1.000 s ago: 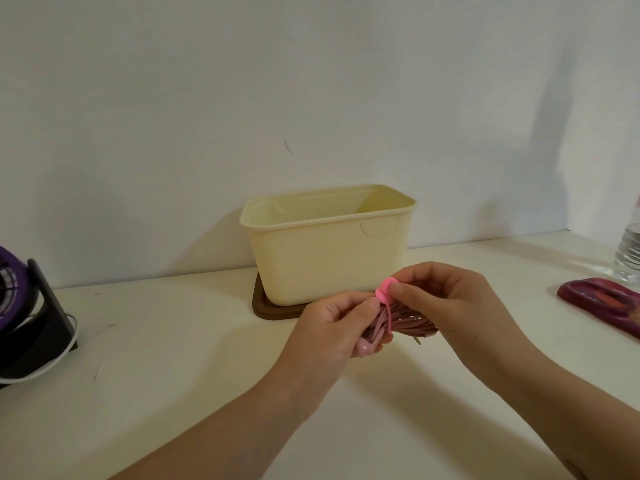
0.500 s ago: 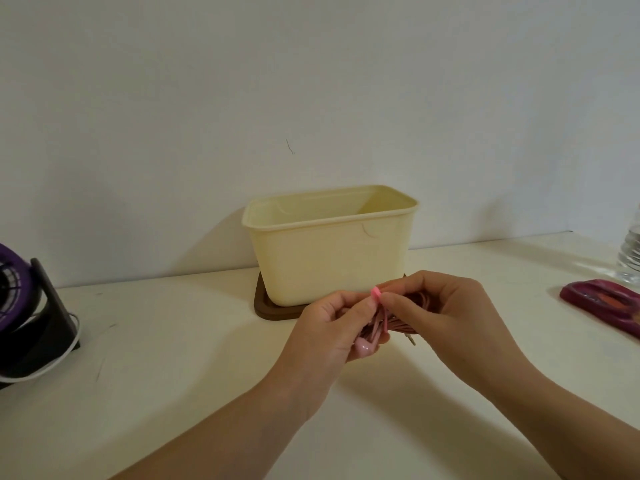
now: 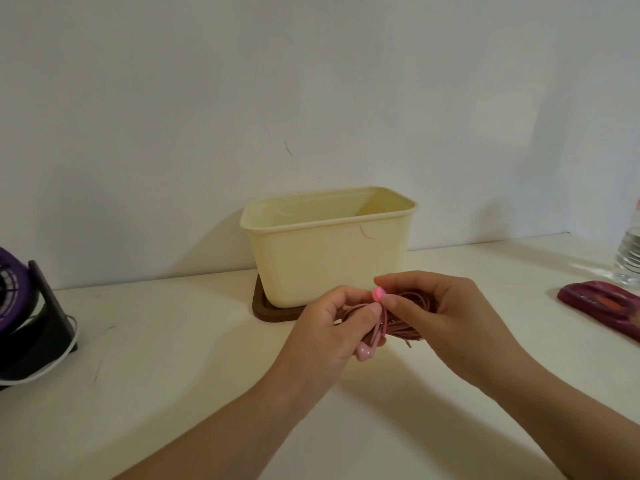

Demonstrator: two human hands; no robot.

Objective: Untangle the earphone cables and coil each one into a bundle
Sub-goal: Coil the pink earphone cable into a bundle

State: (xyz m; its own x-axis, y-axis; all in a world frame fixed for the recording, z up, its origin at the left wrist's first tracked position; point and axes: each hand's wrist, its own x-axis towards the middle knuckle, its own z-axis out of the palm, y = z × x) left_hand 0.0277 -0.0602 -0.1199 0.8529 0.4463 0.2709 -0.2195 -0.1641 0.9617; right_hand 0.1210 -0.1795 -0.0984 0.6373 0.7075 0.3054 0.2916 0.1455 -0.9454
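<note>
Nearly fastening the pink bundle.
Left hand (image 3: pixel 332 327) is gripping the coiled earphone cable (image 3: pixel 401 318) steady while right hand (image 3: pixel 440 313) is pinching the pink clip (image 3: pixel 378 293) closed.

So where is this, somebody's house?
Probably a home, at a pale table against a plain wall: a small purple fan, a cream plastic tub and a water bottle are there.
</note>
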